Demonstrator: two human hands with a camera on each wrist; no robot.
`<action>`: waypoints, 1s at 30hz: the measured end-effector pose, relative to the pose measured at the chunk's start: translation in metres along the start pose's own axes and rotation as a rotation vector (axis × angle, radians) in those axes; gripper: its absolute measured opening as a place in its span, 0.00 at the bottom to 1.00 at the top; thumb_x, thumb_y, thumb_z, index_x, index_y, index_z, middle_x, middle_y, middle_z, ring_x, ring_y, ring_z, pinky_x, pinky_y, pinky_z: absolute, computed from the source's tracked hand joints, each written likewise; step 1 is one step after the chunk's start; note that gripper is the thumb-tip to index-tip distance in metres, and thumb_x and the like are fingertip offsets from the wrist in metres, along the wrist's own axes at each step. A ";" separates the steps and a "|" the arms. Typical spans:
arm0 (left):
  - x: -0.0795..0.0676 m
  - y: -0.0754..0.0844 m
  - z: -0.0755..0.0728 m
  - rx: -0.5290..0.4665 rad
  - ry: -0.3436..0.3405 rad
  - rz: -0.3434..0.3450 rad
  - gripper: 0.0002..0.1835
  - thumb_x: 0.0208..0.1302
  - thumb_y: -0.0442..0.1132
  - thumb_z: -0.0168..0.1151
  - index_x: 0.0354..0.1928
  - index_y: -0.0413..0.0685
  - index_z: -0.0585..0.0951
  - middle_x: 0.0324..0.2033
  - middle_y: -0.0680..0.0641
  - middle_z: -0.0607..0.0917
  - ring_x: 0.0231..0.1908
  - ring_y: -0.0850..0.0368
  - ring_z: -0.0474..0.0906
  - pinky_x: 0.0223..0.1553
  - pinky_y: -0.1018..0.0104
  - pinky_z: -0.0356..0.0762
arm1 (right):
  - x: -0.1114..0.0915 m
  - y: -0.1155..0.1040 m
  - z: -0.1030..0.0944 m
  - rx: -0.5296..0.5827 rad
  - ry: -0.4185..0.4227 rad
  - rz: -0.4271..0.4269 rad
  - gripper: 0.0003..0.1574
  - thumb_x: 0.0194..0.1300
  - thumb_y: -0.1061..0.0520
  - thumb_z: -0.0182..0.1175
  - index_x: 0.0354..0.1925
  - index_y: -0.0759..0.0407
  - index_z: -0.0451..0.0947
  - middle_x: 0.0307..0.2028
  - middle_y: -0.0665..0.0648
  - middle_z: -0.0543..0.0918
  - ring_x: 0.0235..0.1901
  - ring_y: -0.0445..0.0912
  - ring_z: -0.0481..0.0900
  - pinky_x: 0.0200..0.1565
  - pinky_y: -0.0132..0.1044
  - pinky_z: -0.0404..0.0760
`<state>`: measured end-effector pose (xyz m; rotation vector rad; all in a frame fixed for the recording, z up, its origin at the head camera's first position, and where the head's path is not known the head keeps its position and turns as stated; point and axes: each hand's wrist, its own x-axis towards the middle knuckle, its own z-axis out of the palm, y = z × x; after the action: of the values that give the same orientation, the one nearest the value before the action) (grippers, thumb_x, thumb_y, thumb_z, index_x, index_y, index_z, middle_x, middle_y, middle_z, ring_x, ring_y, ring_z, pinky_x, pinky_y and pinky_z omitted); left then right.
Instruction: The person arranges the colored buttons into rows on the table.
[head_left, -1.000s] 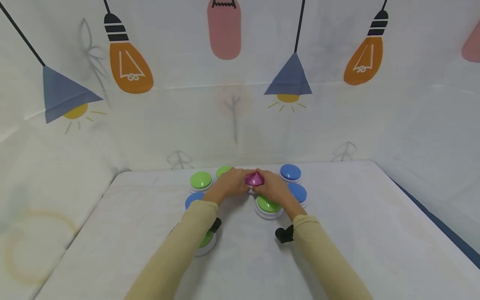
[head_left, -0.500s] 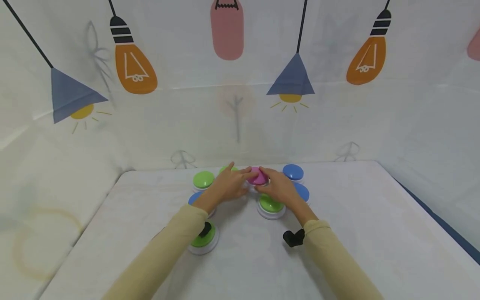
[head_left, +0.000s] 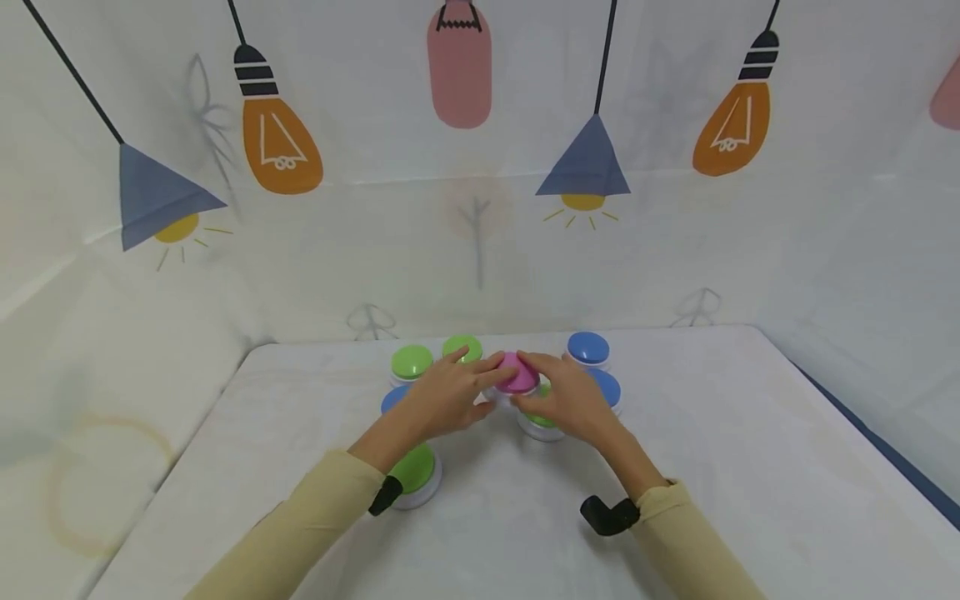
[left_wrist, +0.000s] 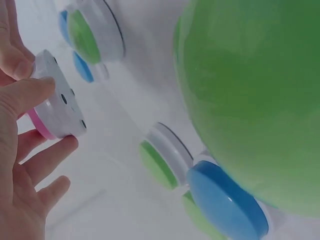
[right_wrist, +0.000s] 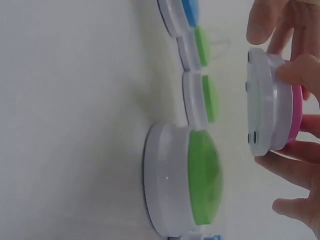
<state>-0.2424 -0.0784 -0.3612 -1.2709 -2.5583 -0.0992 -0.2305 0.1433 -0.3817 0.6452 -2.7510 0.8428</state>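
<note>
A pink-topped push button (head_left: pixel 517 375) with a white round base is between my two hands near the back of the table. My left hand (head_left: pixel 448 396) pinches its left side, thumb against the base in the left wrist view. On the other side my right hand (head_left: pixel 570 402) grips it with thumb and fingers around the rim. Both wrist views show the white base (right_wrist: pixel 270 102) raised off the table, its underside with small dark holes turned outward. A green button (head_left: pixel 542 425) sits just in front, partly hidden by the right hand.
Left of the hands stand green buttons (head_left: pixel 412 362) and a blue button (head_left: pixel 393 398); a nearer green one (head_left: pixel 415 471) lies by the left forearm. Two blue buttons (head_left: pixel 588 347) stand at the right. A patterned sheet (head_left: pixel 480 258) hangs behind the white table (head_left: pixel 712 417).
The pink button has come up off the table and a little towards me, held by both hands. The hands have drawn back slightly, uncovering the rear green button.
</note>
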 end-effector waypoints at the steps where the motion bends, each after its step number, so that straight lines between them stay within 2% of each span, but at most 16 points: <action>1: -0.003 0.003 -0.001 0.002 0.008 0.007 0.33 0.60 0.47 0.71 0.68 0.54 0.74 0.66 0.43 0.75 0.40 0.51 0.87 0.65 0.49 0.70 | -0.003 -0.002 -0.001 -0.002 0.005 -0.006 0.43 0.58 0.46 0.71 0.68 0.60 0.70 0.63 0.60 0.78 0.64 0.56 0.74 0.71 0.61 0.55; 3: -0.009 0.008 -0.003 -0.007 0.020 0.018 0.34 0.59 0.47 0.72 0.68 0.53 0.74 0.66 0.43 0.74 0.44 0.50 0.86 0.57 0.54 0.79 | -0.010 -0.007 -0.002 -0.006 0.017 -0.019 0.43 0.58 0.46 0.71 0.67 0.61 0.71 0.63 0.60 0.78 0.63 0.56 0.75 0.70 0.61 0.56; 5: -0.015 0.013 -0.004 -0.036 0.025 0.018 0.35 0.59 0.47 0.72 0.69 0.53 0.73 0.67 0.43 0.74 0.42 0.49 0.86 0.46 0.61 0.84 | -0.016 -0.011 -0.003 -0.003 0.028 -0.020 0.43 0.58 0.46 0.71 0.67 0.60 0.72 0.62 0.60 0.78 0.63 0.57 0.75 0.68 0.60 0.62; 7: -0.021 0.018 -0.005 -0.050 0.027 0.019 0.36 0.59 0.47 0.73 0.69 0.53 0.73 0.67 0.43 0.73 0.40 0.49 0.86 0.34 0.67 0.83 | -0.021 -0.015 -0.003 -0.004 0.032 -0.018 0.42 0.57 0.47 0.72 0.67 0.59 0.72 0.62 0.59 0.78 0.63 0.57 0.75 0.66 0.59 0.67; 9: -0.027 0.022 -0.006 -0.053 0.027 0.020 0.37 0.58 0.47 0.73 0.70 0.53 0.72 0.67 0.42 0.73 0.36 0.51 0.86 0.28 0.71 0.81 | -0.026 -0.018 -0.002 0.003 0.029 -0.017 0.41 0.57 0.46 0.72 0.66 0.57 0.73 0.63 0.58 0.78 0.63 0.57 0.75 0.65 0.57 0.69; 14: -0.041 0.030 -0.006 -0.028 0.033 0.032 0.39 0.57 0.47 0.74 0.71 0.54 0.70 0.67 0.41 0.73 0.38 0.51 0.87 0.27 0.71 0.82 | -0.037 -0.025 0.001 0.016 0.029 -0.033 0.42 0.56 0.46 0.73 0.66 0.56 0.74 0.63 0.57 0.78 0.63 0.56 0.75 0.69 0.55 0.63; 21: -0.058 0.039 -0.004 -0.021 -0.006 0.019 0.43 0.56 0.51 0.74 0.72 0.56 0.66 0.69 0.41 0.70 0.48 0.50 0.85 0.39 0.65 0.85 | -0.046 -0.031 0.010 0.064 0.040 -0.043 0.41 0.53 0.49 0.76 0.64 0.55 0.76 0.62 0.56 0.79 0.63 0.54 0.75 0.58 0.47 0.79; 26: -0.069 0.044 -0.001 -0.007 -0.019 0.021 0.44 0.54 0.52 0.75 0.72 0.56 0.66 0.69 0.42 0.70 0.51 0.51 0.83 0.43 0.66 0.84 | -0.053 -0.036 0.016 0.047 0.031 -0.052 0.40 0.53 0.49 0.76 0.63 0.56 0.77 0.60 0.56 0.80 0.61 0.54 0.77 0.58 0.48 0.79; 30: -0.078 0.048 0.003 0.000 -0.018 0.018 0.43 0.54 0.54 0.75 0.71 0.57 0.67 0.69 0.43 0.70 0.52 0.53 0.83 0.43 0.67 0.84 | -0.058 -0.039 0.022 0.032 0.000 -0.035 0.40 0.53 0.48 0.75 0.63 0.56 0.77 0.60 0.56 0.80 0.61 0.55 0.77 0.58 0.50 0.78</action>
<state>-0.1608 -0.1087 -0.3891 -1.3005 -2.5609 -0.0840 -0.1623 0.1221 -0.3981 0.6971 -2.7227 0.8811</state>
